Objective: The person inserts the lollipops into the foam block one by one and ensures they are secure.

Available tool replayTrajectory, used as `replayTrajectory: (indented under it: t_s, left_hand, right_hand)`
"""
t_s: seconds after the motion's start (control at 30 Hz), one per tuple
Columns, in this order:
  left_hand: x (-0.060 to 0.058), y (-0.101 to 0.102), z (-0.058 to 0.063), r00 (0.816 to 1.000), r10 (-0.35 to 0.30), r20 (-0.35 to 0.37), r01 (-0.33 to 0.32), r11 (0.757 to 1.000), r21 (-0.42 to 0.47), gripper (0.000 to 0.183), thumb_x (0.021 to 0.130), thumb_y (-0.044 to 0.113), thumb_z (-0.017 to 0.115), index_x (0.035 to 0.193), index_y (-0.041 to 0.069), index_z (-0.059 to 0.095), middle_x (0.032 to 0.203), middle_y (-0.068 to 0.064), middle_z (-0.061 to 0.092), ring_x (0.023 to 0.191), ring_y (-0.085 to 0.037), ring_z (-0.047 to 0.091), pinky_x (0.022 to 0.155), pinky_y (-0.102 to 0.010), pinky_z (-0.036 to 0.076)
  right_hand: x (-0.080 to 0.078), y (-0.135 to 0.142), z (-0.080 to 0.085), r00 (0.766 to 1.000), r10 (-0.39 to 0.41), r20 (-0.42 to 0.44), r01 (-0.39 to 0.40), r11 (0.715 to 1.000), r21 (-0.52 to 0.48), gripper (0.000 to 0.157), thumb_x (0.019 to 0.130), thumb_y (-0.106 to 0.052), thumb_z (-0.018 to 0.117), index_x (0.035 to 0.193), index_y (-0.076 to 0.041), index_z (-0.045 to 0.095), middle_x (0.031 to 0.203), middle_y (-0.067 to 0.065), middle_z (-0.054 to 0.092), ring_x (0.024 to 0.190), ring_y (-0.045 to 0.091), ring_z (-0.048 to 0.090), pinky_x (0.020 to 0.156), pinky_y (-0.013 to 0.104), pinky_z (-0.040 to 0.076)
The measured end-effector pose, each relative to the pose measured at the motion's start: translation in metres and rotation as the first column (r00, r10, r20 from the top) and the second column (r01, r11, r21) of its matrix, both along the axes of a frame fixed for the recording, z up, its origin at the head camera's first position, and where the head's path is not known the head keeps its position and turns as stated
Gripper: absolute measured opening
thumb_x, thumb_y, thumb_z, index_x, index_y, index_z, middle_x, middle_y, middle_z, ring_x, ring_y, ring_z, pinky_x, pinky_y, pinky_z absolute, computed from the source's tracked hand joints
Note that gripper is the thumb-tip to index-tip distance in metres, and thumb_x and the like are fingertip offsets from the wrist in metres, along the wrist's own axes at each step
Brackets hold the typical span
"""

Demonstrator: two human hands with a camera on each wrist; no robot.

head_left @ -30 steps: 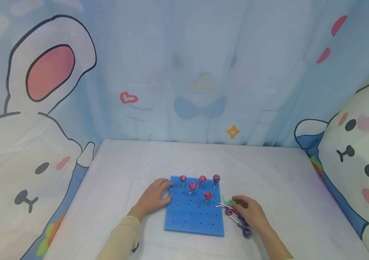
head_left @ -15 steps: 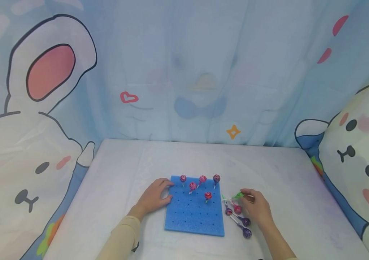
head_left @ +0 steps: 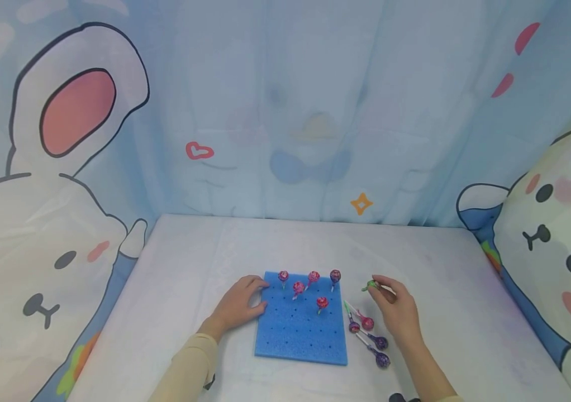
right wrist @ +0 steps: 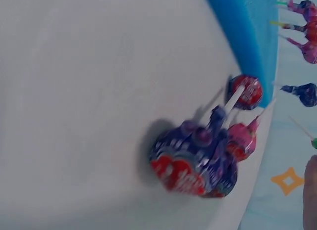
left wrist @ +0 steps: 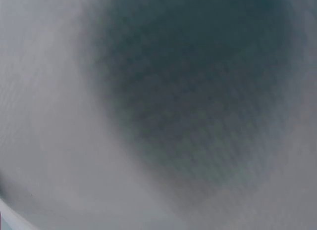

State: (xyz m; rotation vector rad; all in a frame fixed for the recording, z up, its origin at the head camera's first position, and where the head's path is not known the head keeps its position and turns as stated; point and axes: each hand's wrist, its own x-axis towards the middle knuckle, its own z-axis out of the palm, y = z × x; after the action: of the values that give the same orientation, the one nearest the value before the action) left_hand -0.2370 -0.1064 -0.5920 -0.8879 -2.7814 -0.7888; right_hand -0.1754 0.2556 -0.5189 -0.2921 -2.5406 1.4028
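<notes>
My left hand [head_left: 239, 302] rests at the left edge of a blue foam board [head_left: 300, 335] dotted with small holes, thumb and fingers spread apart. Several lollipops stand stuck in its far half, among them a red one [head_left: 322, 302] and a dark purple one [head_left: 334, 276]. Right of the board, my right hand [head_left: 397, 308] pinches a green-wrapped lollipop [head_left: 371, 285] between thumb and fingers, above the table. In the right wrist view that green lollipop [right wrist: 314, 142] shows at the right edge beside a fingertip, its stick pointing to the board. The left wrist view is only a dark blur.
Loose lollipops lie just right of the board: a pink one [head_left: 367, 322], a red-and-purple one [head_left: 353, 327] and two purple ones, the nearest [head_left: 382, 360] toward me. A white cloth covers the table [head_left: 205, 245]. A printed curtain [head_left: 235, 111] hangs behind.
My right hand has lifted the green lollipop away from the loose pile, moving up and slightly right, which uncovers the pink and purple lollipops. My left hand and the board have stayed put.
</notes>
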Motion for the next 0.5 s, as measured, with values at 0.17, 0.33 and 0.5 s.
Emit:
replayTrajectory:
  t_s: [0.17,0.33,0.5]
  left_hand:
    - [0.000,0.000,0.000,1.000,0.007,0.003,-0.007,1.000,-0.005,0.043,0.088,0.036,0.065,0.127,0.019,0.060,0.127,0.001,0.057,0.124,-0.017,0.051,0.108,-0.034,0.041]
    - [0.001,0.000,0.001,1.000,0.012,0.007,-0.012,1.000,0.001,0.043,0.088,0.036,0.066,0.127,0.019,0.060,0.127,0.001,0.057,0.124,-0.017,0.051,0.107,-0.035,0.041]
    - [0.001,0.000,0.000,1.000,0.022,0.015,-0.022,1.000,-0.012,0.043,0.088,0.037,0.065,0.127,0.020,0.060,0.128,0.001,0.057,0.125,-0.017,0.050,0.108,-0.035,0.041]
  right_hand:
    - [-0.001,-0.008,0.007,1.000,0.023,0.008,-0.021,0.992,-0.122,0.046,0.094,-0.038,0.063,0.132,-0.013,0.058,0.130,0.006,0.059,0.115,0.015,0.060,0.087,0.007,0.045]
    - [0.001,-0.018,0.010,0.998,0.030,0.048,-0.020,0.982,-0.188,0.049,0.091,-0.046,0.064,0.131,-0.018,0.059,0.129,0.001,0.062,0.109,-0.001,0.059,0.090,0.008,0.044]
    - [0.003,-0.026,0.006,0.994,0.104,-0.011,-0.104,0.971,-0.217,0.047,0.092,-0.042,0.065,0.131,-0.018,0.060,0.131,0.002,0.062,0.111,0.000,0.060,0.089,0.011,0.047]
